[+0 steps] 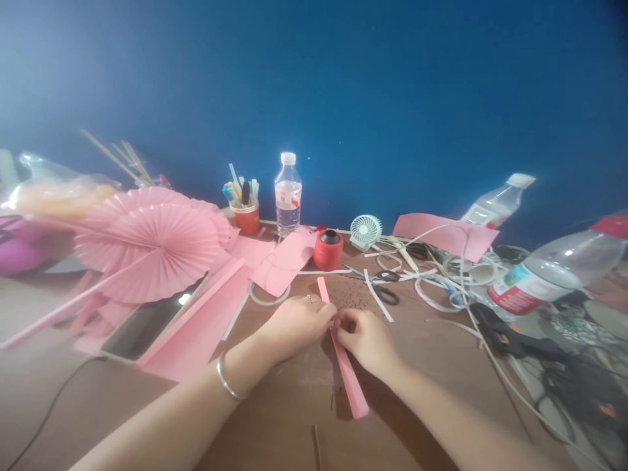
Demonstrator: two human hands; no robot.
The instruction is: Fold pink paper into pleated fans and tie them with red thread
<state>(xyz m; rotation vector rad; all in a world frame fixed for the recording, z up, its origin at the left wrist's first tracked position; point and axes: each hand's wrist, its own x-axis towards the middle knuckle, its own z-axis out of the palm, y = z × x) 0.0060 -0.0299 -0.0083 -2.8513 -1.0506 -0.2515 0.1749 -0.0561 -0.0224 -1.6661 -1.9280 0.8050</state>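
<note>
Pink strip [349,383] is right in the grip, left hand [305,325] and right hand [367,341] both pinched on it, neither really nearer, its long axis running from just past them back bodyward and a bit right.

A head-worn camera looks forward and down at the nearby hands [298,327].
</note>
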